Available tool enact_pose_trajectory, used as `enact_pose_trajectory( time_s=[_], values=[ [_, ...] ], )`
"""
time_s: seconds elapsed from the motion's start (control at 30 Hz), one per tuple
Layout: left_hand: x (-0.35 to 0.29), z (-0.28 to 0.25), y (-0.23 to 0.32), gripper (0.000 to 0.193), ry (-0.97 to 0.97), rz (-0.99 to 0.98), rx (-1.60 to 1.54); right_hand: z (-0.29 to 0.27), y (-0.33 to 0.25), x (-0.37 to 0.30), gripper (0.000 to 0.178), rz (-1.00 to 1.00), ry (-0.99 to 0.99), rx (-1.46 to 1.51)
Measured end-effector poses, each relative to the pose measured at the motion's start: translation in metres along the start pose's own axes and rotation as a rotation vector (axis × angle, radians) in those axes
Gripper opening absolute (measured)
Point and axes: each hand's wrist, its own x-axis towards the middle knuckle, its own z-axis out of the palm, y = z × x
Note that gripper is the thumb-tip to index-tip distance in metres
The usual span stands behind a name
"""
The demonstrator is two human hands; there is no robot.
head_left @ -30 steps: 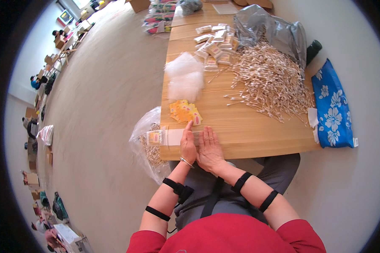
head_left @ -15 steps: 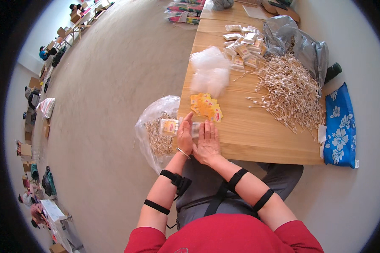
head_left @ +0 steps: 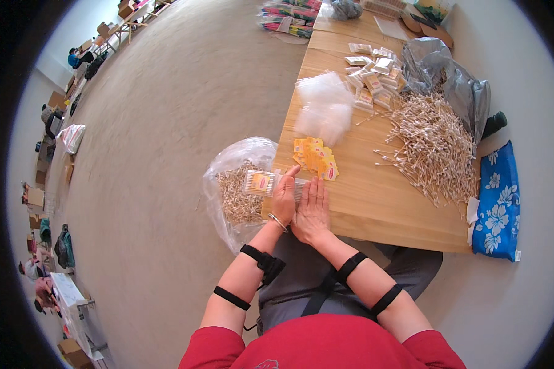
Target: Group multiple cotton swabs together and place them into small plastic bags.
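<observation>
Two bare hands meet at the near left corner of the pale wooden table [head_left: 388, 212]: the left hand [head_left: 284, 195] appears tipped on its edge, the right hand [head_left: 312, 209] lies palm down, and the fingers of both are straight and uncurled, seeming to press rather than grip. Between them shows a partly hidden row of thin, white-tipped cotton swabs [head_left: 300, 189]. Each should be very light, stiff lengthwise yet easily snapped, and apt to roll, so flat pressure from both sides looks the safest hold. Just left of the left hand, a clear plastic packet with a yellow label [head_left: 260, 182] juts past the table's edge, swabs lined up inside; its film is probably slick, best taken by the sides. Beyond the hands, thin yellow printed cards [head_left: 316, 158] overlap in a loose heap.
</observation>
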Motion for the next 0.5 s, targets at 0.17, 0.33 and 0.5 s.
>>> enact_pose_trajectory(
  time_s=[0.17, 0.33, 0.5],
  values=[
    [0.005, -0.011, 0.008, 0.046, 0.004, -0.006, 0.106, -0.001, -0.014, 0.010, 0.078, 0.004, -0.066, -0.070],
    [0.007, -0.017, 0.007, 0.043, 0.016, 0.028, 0.204, -0.004, -0.023, 0.016, 0.080, -0.032, -0.097, -0.056],
    [0.009, -0.028, 0.016, 0.038, 0.039, 0.215, 0.469, 0.005, -0.020, 0.017, 0.085, -0.024, -0.019, -0.082]
  ],
)
